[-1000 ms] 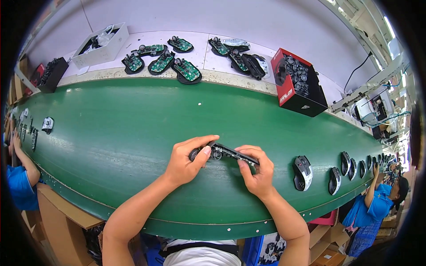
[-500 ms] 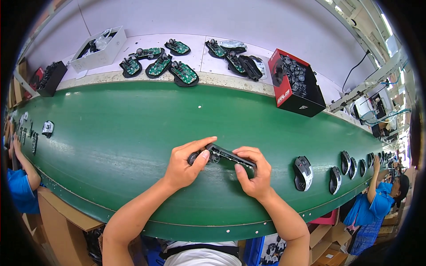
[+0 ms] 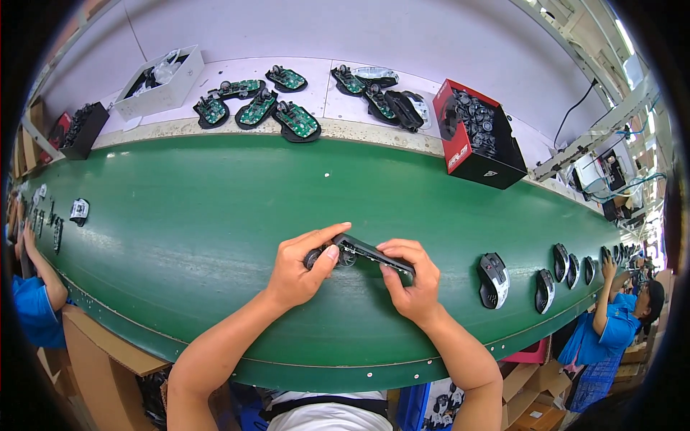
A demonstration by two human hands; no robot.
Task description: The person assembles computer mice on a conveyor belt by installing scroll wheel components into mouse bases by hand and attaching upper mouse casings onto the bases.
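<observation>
Above the green belt, my left hand (image 3: pixel 305 262) and my right hand (image 3: pixel 413 276) hold a dark mouse base (image 3: pixel 374 253) between them, tilted edge-on. The left fingers and thumb pinch its left end. A dark round part (image 3: pixel 311 258) shows by the left palm, and a clear wheel-like part (image 3: pixel 346 256) sits beside the left thumb. At the other end, the right thumb presses from below with the fingers on top. Small board parts show along the base's near side; the rest of its inside is hidden.
Assembled mice (image 3: pixel 494 280) lie on the green belt (image 3: pixel 237 194) to the right. Mouse bases with green boards (image 3: pixel 297 121) rest on the back ledge, beside a red-and-black box (image 3: pixel 460 136) of dark parts and a white bin (image 3: pixel 162 86). Co-workers (image 3: pixel 607 323) sit at both sides.
The mice and loose pieces on the belt have shifted slightly to the right. The right co-worker's hand has moved a little. My hands and the mouse base stay nearly still.
</observation>
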